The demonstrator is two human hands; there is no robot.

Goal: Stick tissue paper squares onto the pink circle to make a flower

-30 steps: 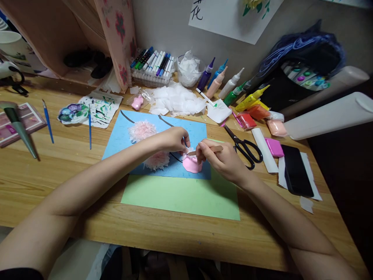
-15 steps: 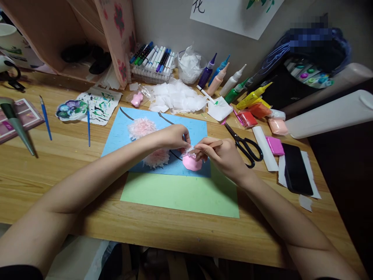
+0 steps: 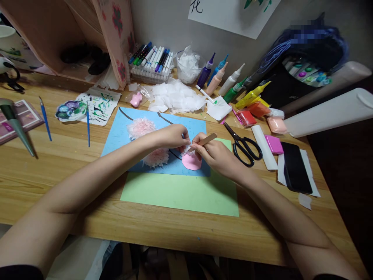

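The left hand (image 3: 178,137) has its fingertips drawn together on a scrap of white tissue paper (image 3: 186,149) at the far edge of the pink clay disc (image 3: 191,162); the fingers hide part of the grip. The right hand (image 3: 210,151) pinches a flat wooden craft stick (image 3: 209,139) between thumb and fingers, its lower end down at the tissue and its upper end sloping away to the right. The disc lies on the near right part of the blue sheet (image 3: 116,142), which overlaps a pale green sheet (image 3: 180,194) on the bench (image 3: 43,165). Too hard a push with the stick could tear the thin tissue or gouge the soft clay. If the clay clings to the stick or a fingertip, lifting away might pull the tissue out or stretch the disc's rim. Neither hand appears to brace the blue sheet, so a sideways shove could make it slide over the green one. The left forearm passes above the two fluffy pink tissue flowers, the upper (image 3: 142,127) and the lower (image 3: 156,158); dropping the wrist could flatten their petals.
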